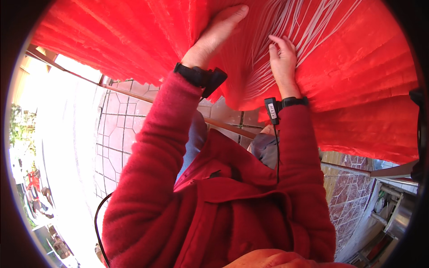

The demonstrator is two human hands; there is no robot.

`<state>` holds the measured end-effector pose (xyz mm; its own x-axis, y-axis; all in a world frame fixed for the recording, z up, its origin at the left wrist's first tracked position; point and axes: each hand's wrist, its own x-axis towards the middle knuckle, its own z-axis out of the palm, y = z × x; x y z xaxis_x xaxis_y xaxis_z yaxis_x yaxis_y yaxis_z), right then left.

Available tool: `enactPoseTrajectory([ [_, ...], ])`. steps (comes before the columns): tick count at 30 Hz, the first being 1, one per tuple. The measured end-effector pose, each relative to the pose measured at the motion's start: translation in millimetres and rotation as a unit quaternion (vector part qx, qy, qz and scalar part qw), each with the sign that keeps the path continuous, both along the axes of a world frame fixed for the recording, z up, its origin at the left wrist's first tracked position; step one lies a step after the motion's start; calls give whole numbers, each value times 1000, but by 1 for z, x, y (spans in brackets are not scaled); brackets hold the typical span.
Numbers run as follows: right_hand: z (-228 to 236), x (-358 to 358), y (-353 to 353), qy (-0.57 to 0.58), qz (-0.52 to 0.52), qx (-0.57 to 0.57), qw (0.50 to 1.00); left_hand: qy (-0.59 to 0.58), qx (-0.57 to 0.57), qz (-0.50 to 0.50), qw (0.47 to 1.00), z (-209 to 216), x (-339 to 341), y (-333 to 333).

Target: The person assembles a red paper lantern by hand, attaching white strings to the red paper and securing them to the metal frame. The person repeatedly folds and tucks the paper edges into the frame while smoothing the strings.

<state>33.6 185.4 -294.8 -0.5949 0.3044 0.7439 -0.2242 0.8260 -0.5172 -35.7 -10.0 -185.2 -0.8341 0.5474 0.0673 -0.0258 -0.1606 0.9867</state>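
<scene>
A large sheet of bright red, plush-looking fabric (366,67) hangs in folds across the upper part of the head view. White strands (308,31) fan out over its middle, between and beyond my hands. My left hand (214,38) lies against the red folds left of the strands, thumb stretched out. Its other fingers are partly lost among the folds. At the right edge of the strands is my right hand (283,60), fingers apart and bent a little, close to or touching them. Nothing shows in its grasp. Each wrist wears a black strap with a small black device.
A thin brown rail (129,93) runs below the fabric, in front of my body. Pinkish patterned floor tiles (118,134) lie underneath. A black cable (277,156) hangs from the right wrist device. Metal items (400,219) stand at the lower right.
</scene>
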Motion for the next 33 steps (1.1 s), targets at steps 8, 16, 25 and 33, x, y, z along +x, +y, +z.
enactPoseTrajectory([
  [8,-40,-1,-35,-122,48,131,983,48,24,28,998,-10,3,9],
  [16,-128,-23,-33,-372,50,-71,924,87,-19,18,996,-12,0,7],
  [25,-147,-51,-10,-274,137,-509,804,84,1,19,996,-15,2,7],
  [33,-183,-77,-1,-241,95,-372,891,67,-3,4,998,-5,6,9],
])
